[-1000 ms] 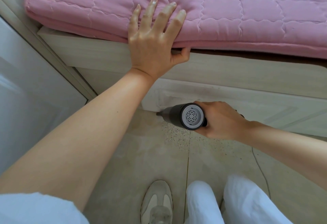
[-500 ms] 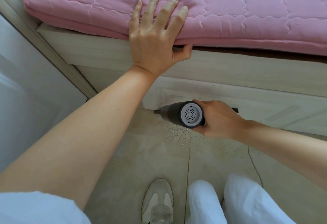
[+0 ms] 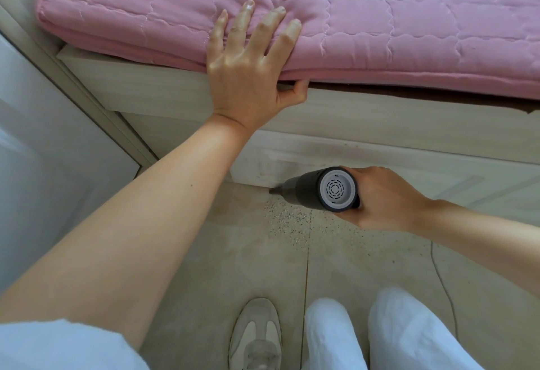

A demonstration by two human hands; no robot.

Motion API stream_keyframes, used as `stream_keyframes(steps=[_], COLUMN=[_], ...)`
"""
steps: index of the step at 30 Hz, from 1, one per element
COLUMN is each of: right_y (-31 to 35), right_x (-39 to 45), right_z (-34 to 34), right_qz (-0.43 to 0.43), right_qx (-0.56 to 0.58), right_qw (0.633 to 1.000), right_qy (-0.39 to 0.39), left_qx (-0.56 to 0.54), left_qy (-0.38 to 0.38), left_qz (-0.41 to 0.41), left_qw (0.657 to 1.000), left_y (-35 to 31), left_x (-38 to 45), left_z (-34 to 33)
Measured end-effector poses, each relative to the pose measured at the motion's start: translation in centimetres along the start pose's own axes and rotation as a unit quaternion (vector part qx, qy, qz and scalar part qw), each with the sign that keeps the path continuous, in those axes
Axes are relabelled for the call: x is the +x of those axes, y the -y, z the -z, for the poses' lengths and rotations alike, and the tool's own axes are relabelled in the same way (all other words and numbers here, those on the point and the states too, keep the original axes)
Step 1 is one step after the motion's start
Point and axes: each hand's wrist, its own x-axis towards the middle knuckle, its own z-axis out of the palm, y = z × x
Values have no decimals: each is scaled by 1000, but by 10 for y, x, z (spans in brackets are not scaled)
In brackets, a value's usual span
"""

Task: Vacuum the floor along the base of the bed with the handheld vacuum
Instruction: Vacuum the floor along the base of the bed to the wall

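My right hand [image 3: 382, 197] is closed around a dark handheld vacuum [image 3: 306, 191], whose grey vented rear cap faces the camera. Its narrow nozzle tip [image 3: 273, 191] touches the floor where the tiles meet the pale wooden bed base [image 3: 423, 173]. A patch of fine specks [image 3: 287, 220] lies on the floor just below the nozzle. My left hand [image 3: 251, 68] lies flat on the edge of the pink quilted pad [image 3: 394, 18], fingers spread, thumb tucked at the pad's lower edge.
A pale wall or door panel [image 3: 43, 150] closes off the left side, meeting the bed's corner. A thin cable [image 3: 441, 276] trails over the tiles at the right. My beige shoe [image 3: 257, 334] and white trouser legs [image 3: 380, 331] are at the bottom.
The vacuum and my right hand have shifted slightly to the right along the bed base. My left hand stays on the pad's edge.
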Motion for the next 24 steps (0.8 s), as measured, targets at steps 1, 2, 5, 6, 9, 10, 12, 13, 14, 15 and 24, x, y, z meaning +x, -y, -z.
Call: stream_keyframes(steps=[1, 2, 5, 6, 9, 10, 12, 13, 14, 15, 24], right_y=[0, -1, -2, -3, -5, -5, -7, -8, -8, -9, -10], right_x=[0, -1, -2, -2, -1, 0, 0, 0, -1, -1, 2], right_z=[1, 2, 4, 5, 7, 7, 7, 6, 6, 5, -3], right_qz=[-1, -1, -13, -23, -54, -60, -66, -65, -62, -60, -56], right_qx=[1, 1, 8, 21, 60, 66, 72, 72, 71, 69, 86], right_qw=[1000, 1000, 1000, 1000, 997, 996, 995, 995, 995, 996, 995], right_qy=[2, 1, 5, 7, 11, 12, 15, 15, 14, 12, 15], left_qx=[1, 1, 0, -1, 3, 4, 5, 6, 6, 6, 10], left_qy=[1, 2, 6, 7, 7, 7, 9, 9, 9, 9, 17], left_qz=[0, 0, 1, 2, 1, 1, 2, 1, 1, 1, 0], left_qw=[1000, 1000, 1000, 1000, 1000, 1000, 1000, 1000, 1000, 1000, 1000], left_y=[0, 0, 0, 0, 0, 0, 0, 0, 0, -1, 0], left_x=[0, 0, -1, -1, -1, -1, -2, -2, -2, -2, -2], left_z=[0, 0, 0, 0, 0, 0, 1, 1, 1, 1, 0])
